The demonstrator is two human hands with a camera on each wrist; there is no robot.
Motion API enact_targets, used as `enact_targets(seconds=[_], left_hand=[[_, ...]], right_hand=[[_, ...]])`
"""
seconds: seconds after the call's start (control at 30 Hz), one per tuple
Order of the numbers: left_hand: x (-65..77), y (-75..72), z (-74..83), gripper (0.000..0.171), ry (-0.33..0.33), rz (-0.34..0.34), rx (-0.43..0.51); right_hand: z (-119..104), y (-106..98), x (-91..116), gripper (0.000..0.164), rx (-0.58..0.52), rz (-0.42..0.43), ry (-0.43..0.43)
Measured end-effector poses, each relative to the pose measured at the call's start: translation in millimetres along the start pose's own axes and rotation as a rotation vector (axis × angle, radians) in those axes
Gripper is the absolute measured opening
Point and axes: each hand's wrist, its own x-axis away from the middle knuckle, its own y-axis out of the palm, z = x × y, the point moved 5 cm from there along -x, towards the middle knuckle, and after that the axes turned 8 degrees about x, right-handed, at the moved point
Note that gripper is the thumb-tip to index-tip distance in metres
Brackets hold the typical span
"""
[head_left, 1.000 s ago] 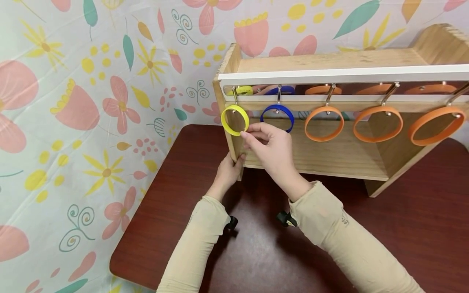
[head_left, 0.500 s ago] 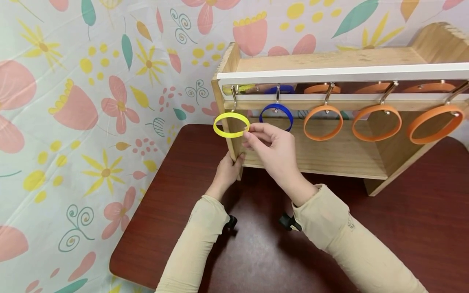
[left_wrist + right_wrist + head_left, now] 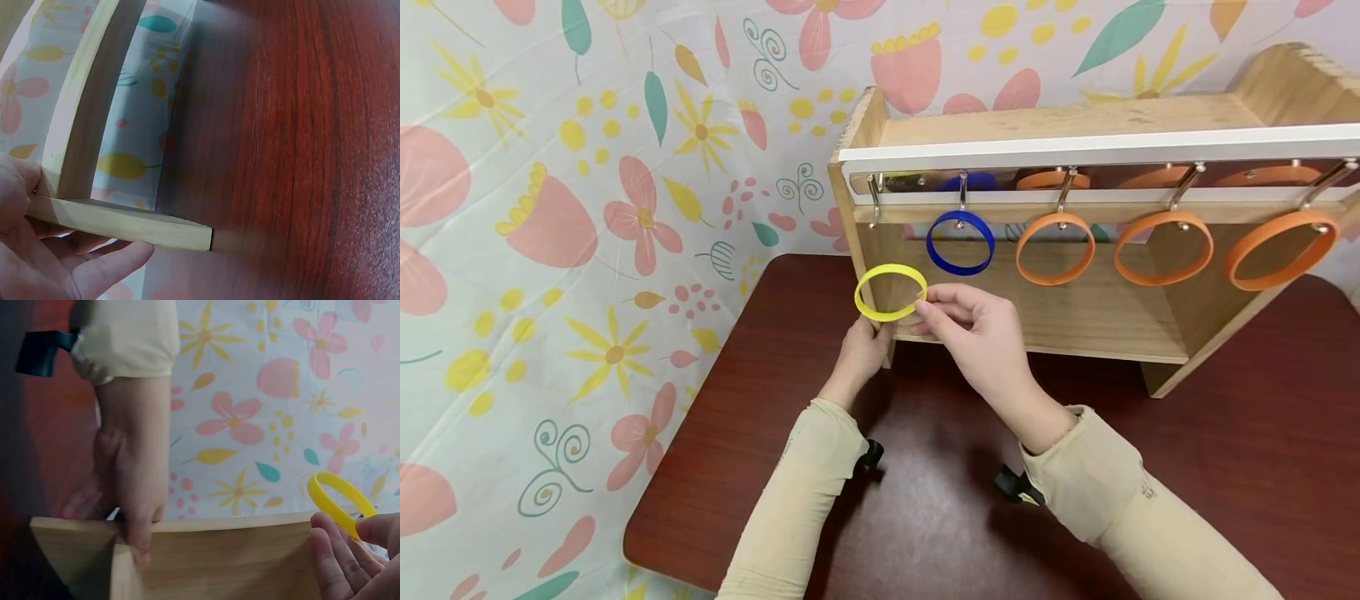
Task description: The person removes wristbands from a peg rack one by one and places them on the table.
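A yellow silicone wristband (image 3: 891, 317) is pinched between the thumb and fingers of my right hand (image 3: 988, 337), in front of the rack's left side and below the bare leftmost hook (image 3: 874, 202). In the right wrist view the yellow wristband (image 3: 337, 500) stands out past the fingertips. My left hand (image 3: 859, 354) grips the left side panel of the wooden rack (image 3: 1075, 117) low down. The left wrist view shows the left hand's thumb on one face of the panel (image 3: 156, 231) and its fingers along the other.
A blue wristband (image 3: 960, 269) and several orange wristbands (image 3: 1055, 281) hang from metal hooks along the rack's white rail (image 3: 1075, 150). The rack stands on a dark red-brown table (image 3: 722, 467). Behind is a flower-patterned cloth (image 3: 647, 333).
The yellow wristband has come off the leftmost hook. My right hand has carried it down and slightly right. My left hand has kept its hold on the rack.
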Motion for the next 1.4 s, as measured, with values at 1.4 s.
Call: enact_targets(seconds=[1.4], left_hand=[[-0.3, 0.7, 1.8, 0.036, 0.07, 0.019, 0.054]], right_hand=[[91.9, -21.1, 61.4, 0.021, -0.04, -0.114, 0.337]])
